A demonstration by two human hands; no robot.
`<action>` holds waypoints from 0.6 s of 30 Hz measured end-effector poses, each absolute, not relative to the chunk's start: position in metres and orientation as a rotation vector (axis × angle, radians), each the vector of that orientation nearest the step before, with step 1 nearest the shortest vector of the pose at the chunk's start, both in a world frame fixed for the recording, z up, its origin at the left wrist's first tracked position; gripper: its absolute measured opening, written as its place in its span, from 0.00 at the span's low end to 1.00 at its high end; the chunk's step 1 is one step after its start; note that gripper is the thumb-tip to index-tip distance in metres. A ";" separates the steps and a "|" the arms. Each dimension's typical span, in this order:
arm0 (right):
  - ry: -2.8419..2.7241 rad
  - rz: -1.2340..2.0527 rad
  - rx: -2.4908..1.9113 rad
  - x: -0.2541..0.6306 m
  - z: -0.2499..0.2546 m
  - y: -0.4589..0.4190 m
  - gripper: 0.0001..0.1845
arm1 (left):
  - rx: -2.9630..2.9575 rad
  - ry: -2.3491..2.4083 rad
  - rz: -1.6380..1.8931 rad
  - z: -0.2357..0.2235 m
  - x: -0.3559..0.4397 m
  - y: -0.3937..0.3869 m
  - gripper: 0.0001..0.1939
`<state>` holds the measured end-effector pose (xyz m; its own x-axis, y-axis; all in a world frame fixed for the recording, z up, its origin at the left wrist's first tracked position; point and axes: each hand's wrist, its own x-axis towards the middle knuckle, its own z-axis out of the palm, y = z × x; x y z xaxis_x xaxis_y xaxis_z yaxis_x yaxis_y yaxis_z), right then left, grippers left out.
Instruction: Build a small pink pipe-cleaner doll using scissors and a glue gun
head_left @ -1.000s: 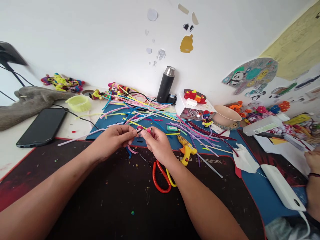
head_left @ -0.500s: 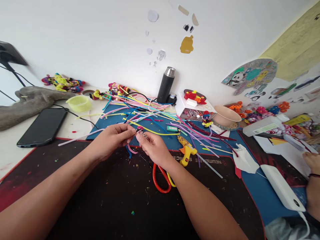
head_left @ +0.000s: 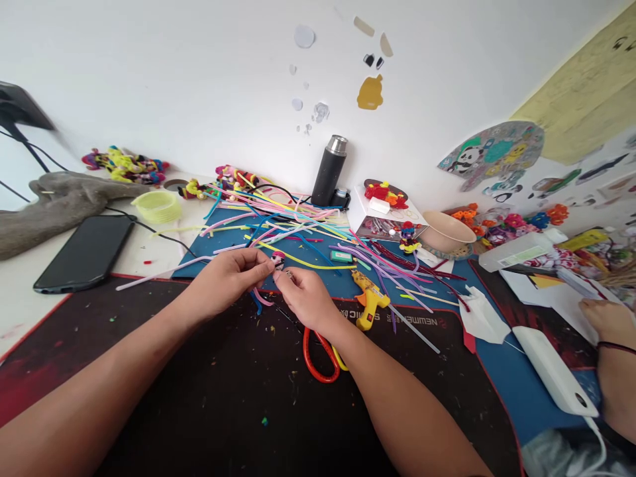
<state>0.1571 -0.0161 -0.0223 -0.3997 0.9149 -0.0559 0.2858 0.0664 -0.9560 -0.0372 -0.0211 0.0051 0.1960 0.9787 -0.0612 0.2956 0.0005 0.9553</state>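
My left hand (head_left: 229,277) and my right hand (head_left: 307,297) meet over the black desk mat (head_left: 199,384), fingertips pinched together on a small pink pipe-cleaner piece (head_left: 278,259) held between them. The piece is tiny and partly hidden by my fingers. Just beyond it lies a spread of coloured pipe cleaners (head_left: 298,232) on a blue mat (head_left: 437,311). Red-handled scissors (head_left: 319,358) lie under my right wrist. A yellow glue gun (head_left: 369,298) rests to the right of my right hand.
A black phone (head_left: 84,252) and a grey cloth (head_left: 59,205) sit at the left. A dark flask (head_left: 328,170) stands by the wall. A white power bank (head_left: 554,377) lies at right, near another person's hand (head_left: 609,321). Craft figures and a bowl (head_left: 450,232) crowd the back right.
My right hand has shifted slightly left and down, closing in on my left fingertips around the pink piece. The other person's hand at the right has moved a little left.
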 end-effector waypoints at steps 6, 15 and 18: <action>-1.813 1.244 -1.258 0.155 -0.024 -0.015 0.24 | 1.526 1.253 0.874 0.000 -0.038 -0.020 0.29; -1.863 1.187 -1.304 0.154 -0.022 -0.015 0.23 | 1.532 1.314 0.922 0.003 -0.038 -0.020 0.27; -1.867 1.179 -1.315 0.153 -0.022 -0.016 0.22 | 1.525 1.318 0.918 0.004 -0.036 -0.021 0.27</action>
<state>0.1529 -0.0156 -0.0223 -0.3590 0.9325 -0.0393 0.4366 0.1305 -0.8901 -0.0365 -0.0207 0.0041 0.1581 0.9872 -0.0193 0.3242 -0.0334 0.9454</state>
